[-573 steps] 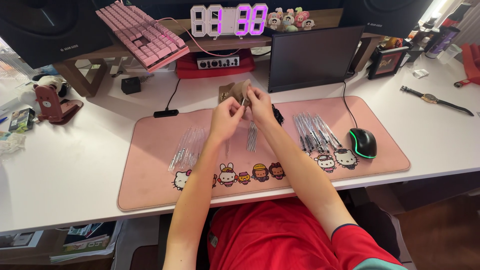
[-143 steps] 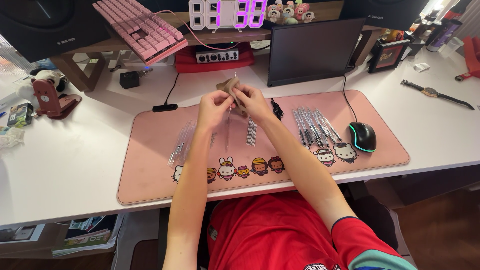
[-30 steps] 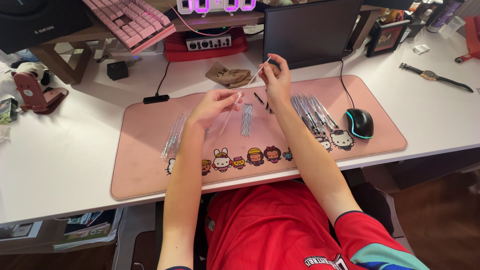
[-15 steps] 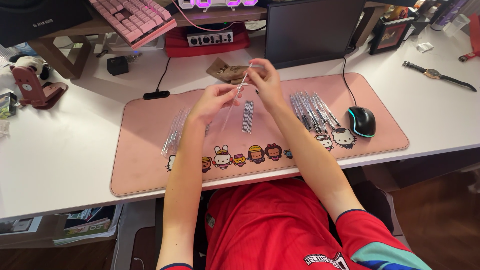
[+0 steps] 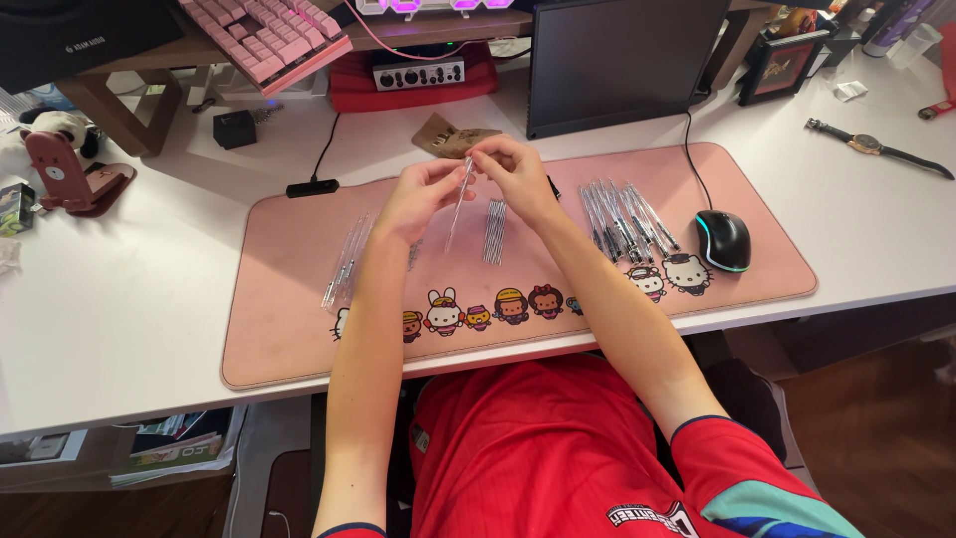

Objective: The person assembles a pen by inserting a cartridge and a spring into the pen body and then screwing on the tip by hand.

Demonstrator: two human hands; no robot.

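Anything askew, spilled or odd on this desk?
One thing: the pink keyboard is propped tilted on the wooden shelf, one end overhanging. Both hands hold a clear pen tube; nothing spilled.

Bright, even indoor light; sharp picture, soft shadows

Black mouse, wristwatch, pink keyboard, dark monitor.

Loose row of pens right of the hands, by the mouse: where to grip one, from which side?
Take an outer pen of the row at mid-barrel, coming from above with the grip across its width. They lie flat, packed side by side, near ends toward the mouse, so only the tops and outer flanks are free.
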